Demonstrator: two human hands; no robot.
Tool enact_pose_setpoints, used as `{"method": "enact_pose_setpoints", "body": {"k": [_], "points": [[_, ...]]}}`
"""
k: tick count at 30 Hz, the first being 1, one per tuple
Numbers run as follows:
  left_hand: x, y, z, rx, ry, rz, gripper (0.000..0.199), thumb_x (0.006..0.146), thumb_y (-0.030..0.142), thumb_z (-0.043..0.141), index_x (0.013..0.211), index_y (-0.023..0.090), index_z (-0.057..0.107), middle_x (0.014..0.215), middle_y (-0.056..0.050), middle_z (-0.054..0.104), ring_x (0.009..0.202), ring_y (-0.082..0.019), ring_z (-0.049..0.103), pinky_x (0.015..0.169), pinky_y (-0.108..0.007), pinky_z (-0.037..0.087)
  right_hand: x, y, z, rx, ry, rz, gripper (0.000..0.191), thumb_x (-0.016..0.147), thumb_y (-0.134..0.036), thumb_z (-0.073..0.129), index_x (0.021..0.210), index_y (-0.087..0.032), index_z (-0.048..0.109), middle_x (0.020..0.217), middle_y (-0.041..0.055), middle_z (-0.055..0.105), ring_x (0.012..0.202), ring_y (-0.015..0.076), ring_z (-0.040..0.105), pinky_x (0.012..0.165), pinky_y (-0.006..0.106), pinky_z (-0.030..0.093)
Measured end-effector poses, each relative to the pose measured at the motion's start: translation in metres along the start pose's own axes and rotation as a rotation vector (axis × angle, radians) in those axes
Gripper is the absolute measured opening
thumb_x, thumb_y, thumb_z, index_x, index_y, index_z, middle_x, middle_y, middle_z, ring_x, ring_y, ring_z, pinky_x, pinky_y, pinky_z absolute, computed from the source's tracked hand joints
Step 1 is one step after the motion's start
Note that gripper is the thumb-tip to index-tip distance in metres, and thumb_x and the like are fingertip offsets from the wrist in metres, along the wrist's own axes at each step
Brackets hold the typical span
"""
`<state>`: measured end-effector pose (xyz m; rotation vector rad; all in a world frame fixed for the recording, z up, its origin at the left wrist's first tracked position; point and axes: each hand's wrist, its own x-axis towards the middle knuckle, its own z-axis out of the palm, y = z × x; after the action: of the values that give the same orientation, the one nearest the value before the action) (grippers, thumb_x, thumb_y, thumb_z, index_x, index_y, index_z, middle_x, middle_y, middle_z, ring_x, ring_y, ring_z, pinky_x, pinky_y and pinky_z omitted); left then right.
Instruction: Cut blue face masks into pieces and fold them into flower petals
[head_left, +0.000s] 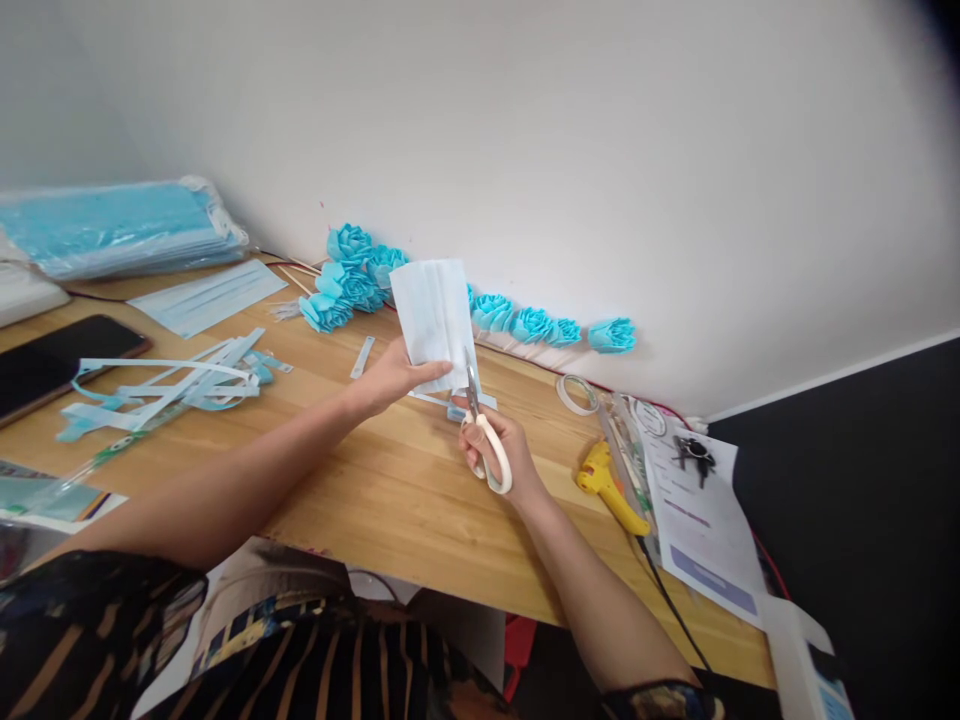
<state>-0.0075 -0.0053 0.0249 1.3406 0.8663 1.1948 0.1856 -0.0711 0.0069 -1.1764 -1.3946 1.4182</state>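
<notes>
A pale blue face mask (431,310) is held upright above the table, pinched by my left hand (401,375) near its lower edge with the thumb in front. My right hand (499,440) has its fingers through the handles of white-handled scissors (491,455). Their blades lie along the mask's right edge, where a narrow strip hangs beside them. Behind the mask stand blue paper-like flowers (345,280) in a cluster, and more flowers (532,325) lie in a row by the wall. Cut strips (195,385) make a loose pile to the left.
At the left are a bag of blue masks (120,225), a flat mask (206,297) and a black phone (67,360). To the right lie a tape roll (577,395), a yellow glue gun (611,490) with its cord, a printed sheet (701,510) and keys (695,453). A wall (570,150) bounds the back.
</notes>
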Motion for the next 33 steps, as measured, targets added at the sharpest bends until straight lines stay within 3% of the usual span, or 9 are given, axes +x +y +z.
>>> {"method": "enact_pose_setpoints", "body": {"k": [6,13,20,25,30,33], "points": [[0.0024,-0.0042,0.0008,-0.07,0.042,-0.001,0.057,0.071,0.048,0.076,0.112,0.01,0.065,0.115,-0.015,0.07,0.108,-0.034,0.064,0.09,-0.044,0.054,-0.0005,0.0006,0.0014,0.007,0.001,0.005,0.058,0.073,-0.048,0.072,0.119,-0.014,0.065,0.06,-0.0045,0.054,0.041,0.0049,0.042,0.035,0.018,0.031],[0.0027,-0.0037,0.0011,-0.037,0.067,-0.021,0.055,0.065,0.044,0.08,0.108,0.011,0.066,0.11,-0.014,0.072,0.104,-0.034,0.066,0.087,-0.045,0.056,-0.0018,-0.0018,0.0038,-0.007,0.012,0.036,0.057,0.072,-0.048,0.073,0.119,-0.015,0.066,0.059,-0.0047,0.053,0.04,0.0048,0.041,0.035,0.018,0.03],[0.0008,-0.003,0.0028,-0.088,0.051,-0.009,0.054,0.065,0.041,0.08,0.107,0.009,0.066,0.111,-0.015,0.071,0.104,-0.033,0.066,0.087,-0.044,0.055,-0.0016,-0.0044,-0.0015,-0.071,-0.064,-0.023,0.053,0.077,-0.05,0.069,0.119,-0.018,0.064,0.066,-0.0028,0.054,0.046,0.0065,0.043,0.04,0.02,0.032],[0.0,-0.0034,0.003,-0.081,-0.035,0.006,0.058,0.065,0.041,0.081,0.112,0.011,0.064,0.111,-0.014,0.071,0.105,-0.033,0.065,0.088,-0.043,0.055,-0.0013,-0.0061,-0.0015,-0.118,-0.062,-0.051,0.046,0.078,-0.054,0.066,0.105,-0.017,0.063,0.067,-0.0026,0.053,0.048,0.0072,0.045,0.042,0.021,0.035],[-0.0018,-0.0015,0.0052,-0.031,-0.032,0.027,0.059,0.065,0.041,0.081,0.114,0.013,0.063,0.111,-0.012,0.071,0.107,-0.033,0.065,0.089,-0.044,0.054,-0.0009,-0.0067,-0.0004,-0.105,-0.055,-0.046,0.041,0.076,-0.056,0.067,0.088,-0.018,0.057,0.067,-0.0022,0.055,0.049,0.0075,0.046,0.042,0.021,0.035],[-0.0018,-0.0012,0.006,-0.049,-0.023,0.0,0.057,0.066,0.042,0.08,0.112,0.012,0.064,0.111,-0.013,0.071,0.105,-0.033,0.066,0.087,-0.044,0.055,-0.0002,-0.0066,-0.0005,-0.079,-0.057,-0.025,0.044,0.073,-0.055,0.07,0.093,-0.019,0.054,0.068,-0.0028,0.057,0.048,0.007,0.047,0.041,0.02,0.035]]}}
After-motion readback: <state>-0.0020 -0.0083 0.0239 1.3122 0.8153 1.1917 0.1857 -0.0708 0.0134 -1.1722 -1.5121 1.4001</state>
